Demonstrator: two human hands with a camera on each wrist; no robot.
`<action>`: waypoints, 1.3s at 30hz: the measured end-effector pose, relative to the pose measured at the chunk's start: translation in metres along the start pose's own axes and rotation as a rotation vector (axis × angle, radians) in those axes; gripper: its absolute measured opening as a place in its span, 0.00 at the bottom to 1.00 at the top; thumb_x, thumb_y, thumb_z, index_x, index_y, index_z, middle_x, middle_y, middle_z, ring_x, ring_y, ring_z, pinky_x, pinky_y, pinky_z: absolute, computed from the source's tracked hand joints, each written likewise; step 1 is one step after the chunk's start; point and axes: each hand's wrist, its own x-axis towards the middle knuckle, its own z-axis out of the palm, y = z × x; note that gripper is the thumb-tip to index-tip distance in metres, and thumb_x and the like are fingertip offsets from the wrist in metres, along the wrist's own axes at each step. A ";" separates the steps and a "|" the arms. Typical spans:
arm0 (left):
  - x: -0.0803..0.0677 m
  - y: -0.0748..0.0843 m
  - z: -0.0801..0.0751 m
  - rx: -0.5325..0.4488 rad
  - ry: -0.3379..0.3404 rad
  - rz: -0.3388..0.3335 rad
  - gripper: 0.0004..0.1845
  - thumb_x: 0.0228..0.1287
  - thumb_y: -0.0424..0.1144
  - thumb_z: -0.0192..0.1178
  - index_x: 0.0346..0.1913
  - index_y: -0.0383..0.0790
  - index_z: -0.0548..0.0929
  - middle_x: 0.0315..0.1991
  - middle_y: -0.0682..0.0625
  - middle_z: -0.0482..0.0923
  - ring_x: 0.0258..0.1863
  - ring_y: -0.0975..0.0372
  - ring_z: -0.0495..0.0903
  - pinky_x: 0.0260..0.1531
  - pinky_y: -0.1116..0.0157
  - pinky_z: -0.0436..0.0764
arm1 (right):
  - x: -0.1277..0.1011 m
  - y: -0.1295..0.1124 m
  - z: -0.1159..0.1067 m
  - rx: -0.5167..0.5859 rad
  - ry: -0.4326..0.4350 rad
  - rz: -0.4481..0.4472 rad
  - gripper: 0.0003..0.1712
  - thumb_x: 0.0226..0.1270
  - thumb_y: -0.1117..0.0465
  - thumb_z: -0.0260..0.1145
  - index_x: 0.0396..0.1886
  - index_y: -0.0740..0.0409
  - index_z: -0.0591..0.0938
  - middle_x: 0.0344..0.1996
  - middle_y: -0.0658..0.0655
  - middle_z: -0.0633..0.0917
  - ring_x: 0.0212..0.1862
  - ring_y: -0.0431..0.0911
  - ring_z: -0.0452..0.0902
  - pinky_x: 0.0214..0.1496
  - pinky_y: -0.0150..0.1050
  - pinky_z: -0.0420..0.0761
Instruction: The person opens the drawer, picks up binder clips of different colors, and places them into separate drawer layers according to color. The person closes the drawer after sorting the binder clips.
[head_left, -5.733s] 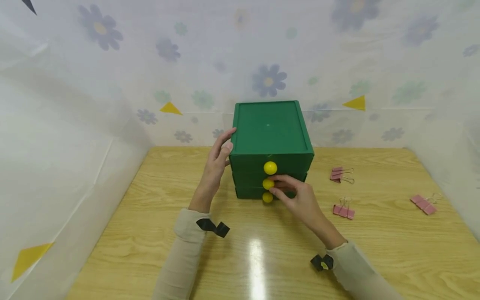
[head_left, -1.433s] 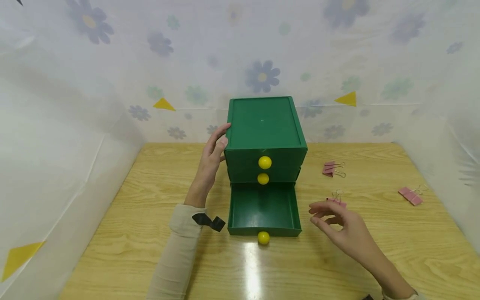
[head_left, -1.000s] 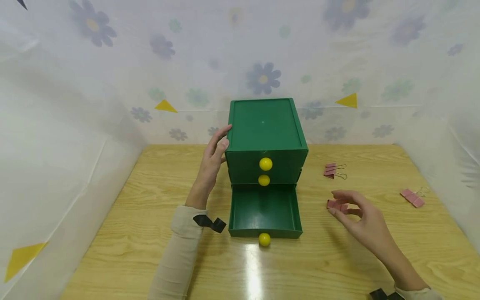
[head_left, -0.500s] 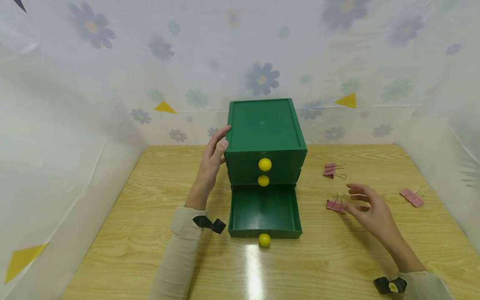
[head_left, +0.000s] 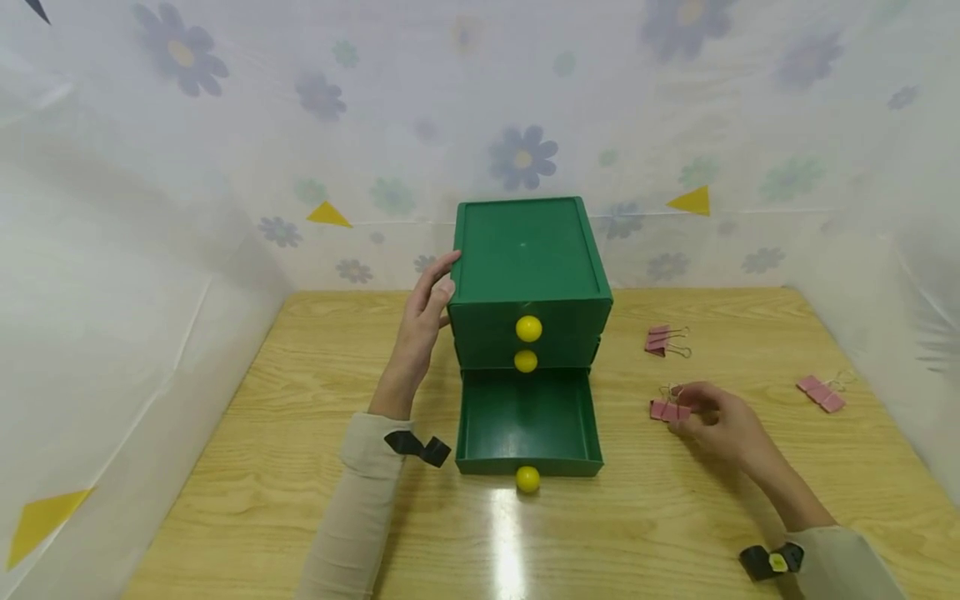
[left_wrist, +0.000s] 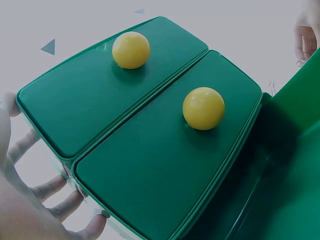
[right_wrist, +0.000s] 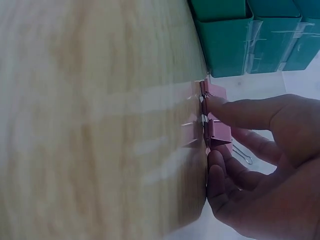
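Fingers (right_wrist: 235, 112) of the right hand (head_left: 720, 423) pinch a pink clip (head_left: 667, 409) on the table (head_left: 300, 500), ready for lifting into the open bottom drawer (head_left: 528, 417), while the flat left hand (head_left: 422, 321) steadies the green box (head_left: 528, 250).

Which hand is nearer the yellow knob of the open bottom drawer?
Neither plainly. The knob sits between them at the front of the pulled-out drawer. The left hand rests against the green drawer unit's left side; the right hand pinches a pink binder clip to its right.

right hand (head_left: 723, 425) hiding part of pink binder clip (head_left: 666, 409)
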 end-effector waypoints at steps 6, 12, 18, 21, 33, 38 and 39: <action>0.000 -0.001 0.000 0.001 0.001 0.001 0.27 0.79 0.53 0.47 0.77 0.58 0.68 0.74 0.54 0.63 0.69 0.52 0.68 0.61 0.33 0.67 | 0.001 -0.004 0.001 -0.032 -0.032 0.035 0.16 0.63 0.66 0.75 0.50 0.65 0.86 0.45 0.64 0.87 0.43 0.55 0.83 0.39 0.36 0.81; 0.001 -0.002 0.000 -0.001 -0.004 0.003 0.27 0.79 0.53 0.47 0.77 0.57 0.68 0.75 0.54 0.63 0.70 0.52 0.68 0.60 0.33 0.67 | 0.001 -0.007 -0.001 -0.047 -0.048 0.061 0.15 0.63 0.65 0.76 0.48 0.65 0.86 0.43 0.64 0.87 0.41 0.53 0.84 0.38 0.37 0.82; 0.001 -0.001 0.000 -0.007 -0.004 0.006 0.27 0.79 0.53 0.48 0.77 0.57 0.68 0.74 0.54 0.63 0.70 0.52 0.68 0.60 0.33 0.67 | -0.001 -0.009 -0.003 -0.001 -0.032 0.082 0.15 0.64 0.67 0.74 0.49 0.67 0.86 0.47 0.70 0.86 0.44 0.61 0.86 0.39 0.44 0.86; 0.001 -0.001 0.000 -0.002 -0.002 0.001 0.27 0.78 0.54 0.48 0.77 0.57 0.69 0.74 0.54 0.63 0.70 0.53 0.67 0.61 0.33 0.67 | -0.002 -0.010 -0.005 0.019 -0.036 0.099 0.15 0.65 0.66 0.74 0.50 0.67 0.85 0.49 0.72 0.84 0.45 0.62 0.87 0.37 0.40 0.86; 0.001 -0.001 -0.001 -0.001 -0.003 0.008 0.27 0.79 0.51 0.47 0.78 0.55 0.67 0.75 0.52 0.62 0.71 0.51 0.66 0.61 0.32 0.66 | -0.001 -0.022 -0.017 0.131 0.045 -0.011 0.12 0.72 0.66 0.68 0.53 0.63 0.85 0.51 0.69 0.85 0.38 0.34 0.86 0.35 0.32 0.84; 0.000 -0.001 -0.001 0.014 -0.002 -0.001 0.27 0.79 0.53 0.47 0.77 0.57 0.68 0.75 0.54 0.63 0.71 0.53 0.67 0.61 0.34 0.67 | 0.000 -0.034 -0.020 0.168 0.070 -0.021 0.12 0.73 0.62 0.68 0.52 0.61 0.86 0.48 0.67 0.87 0.37 0.41 0.88 0.35 0.35 0.85; 0.000 -0.002 -0.001 0.016 -0.001 -0.001 0.27 0.79 0.54 0.48 0.77 0.58 0.68 0.74 0.54 0.63 0.71 0.53 0.67 0.61 0.34 0.68 | 0.000 -0.037 -0.020 0.170 0.070 -0.025 0.12 0.73 0.62 0.68 0.52 0.60 0.86 0.47 0.66 0.87 0.37 0.42 0.89 0.35 0.35 0.85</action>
